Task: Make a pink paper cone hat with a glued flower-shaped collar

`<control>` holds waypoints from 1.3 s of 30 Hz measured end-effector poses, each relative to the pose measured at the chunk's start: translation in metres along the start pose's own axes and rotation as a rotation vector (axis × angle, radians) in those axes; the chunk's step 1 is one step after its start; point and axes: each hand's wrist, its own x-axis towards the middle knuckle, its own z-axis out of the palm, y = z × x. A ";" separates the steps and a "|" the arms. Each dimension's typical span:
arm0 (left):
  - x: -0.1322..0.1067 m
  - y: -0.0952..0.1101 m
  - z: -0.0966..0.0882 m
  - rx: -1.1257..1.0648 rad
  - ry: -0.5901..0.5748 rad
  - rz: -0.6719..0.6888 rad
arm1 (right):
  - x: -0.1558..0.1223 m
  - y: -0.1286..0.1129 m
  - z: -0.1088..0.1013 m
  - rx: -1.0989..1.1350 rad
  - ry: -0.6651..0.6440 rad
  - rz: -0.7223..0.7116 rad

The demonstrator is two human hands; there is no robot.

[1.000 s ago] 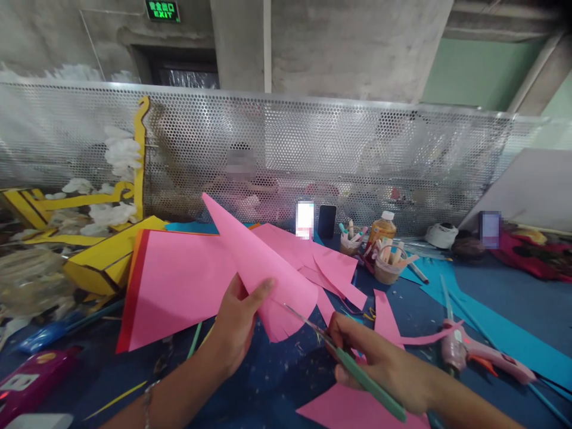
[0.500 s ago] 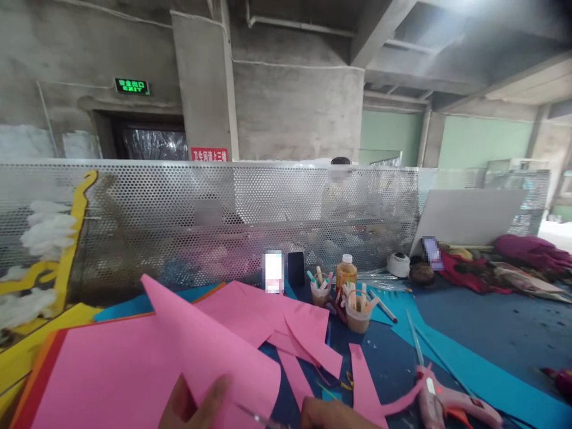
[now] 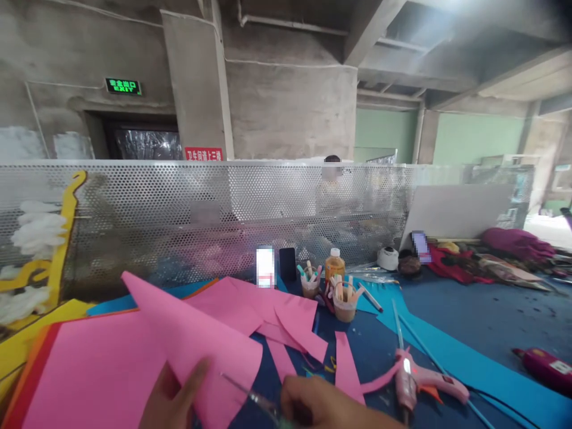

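My left hand (image 3: 172, 396) is closed on a curled sheet of pink craft paper (image 3: 196, 333), its thumb pressed on the near face. A pair of scissors (image 3: 252, 394) is in my right hand (image 3: 322, 402), whose fingers wrap the handles. The blades point left and lie against the lower right part of the curled sheet; whether they are apart cannot be made out. Beneath and behind lie flat pink sheets (image 3: 102, 369) over red and orange ones. Cut pink pieces (image 3: 346, 363) lie beyond my right hand.
To the right lies a pink glue gun (image 3: 409, 381), with a purple tool (image 3: 549, 366) farther right. Cups of sticks (image 3: 344, 304), a bottle (image 3: 335, 268) and two phones (image 3: 288, 264) stand at the back before a perforated metal screen (image 3: 268, 208). A person (image 3: 333, 190) is behind it.
The whole view has shifted, so the table's things sit farther left. The scissors show more of their blades against the pink sheet. Both hands keep their hold.
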 end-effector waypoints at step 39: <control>-0.010 0.017 0.009 -0.325 -0.198 0.151 | -0.022 -0.026 -0.010 0.213 -0.211 -0.119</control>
